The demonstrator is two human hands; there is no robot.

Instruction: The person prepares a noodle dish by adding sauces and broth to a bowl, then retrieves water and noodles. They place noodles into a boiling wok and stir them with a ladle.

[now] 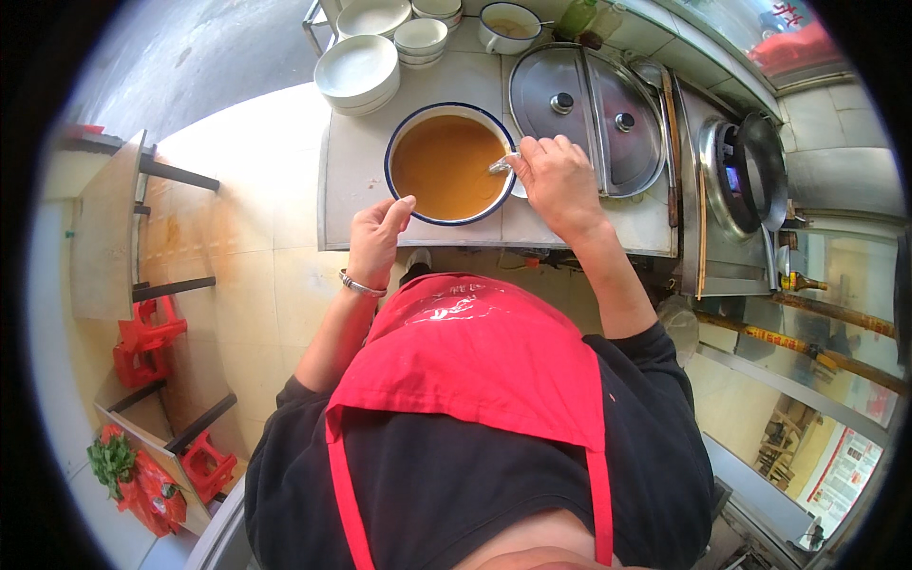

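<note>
A white enamel basin (390,174) with a dark blue rim stands on the tiled counter in front of me. Smooth orange-brown liquid (445,167) fills much of it. My left hand (377,239) pinches the basin's near-left rim between thumb and curled fingers, and a metal bracelet (362,285) circles that wrist. At the right side of the basin, my right hand (559,182) grips a shiny spoon (501,164), whose lower end meets the liquid. The hand hides most of its handle. A white part of the basin's outer side shows beneath my right fingers.
Stacked white bowls (356,71) stand at the back left, near an enamel mug (509,28). Two half-round metal lids (552,121) cover a pot at right. Beyond are a ladle (668,135) and a wok (762,171) at the stove. The counter's front edge (427,249) runs before me.
</note>
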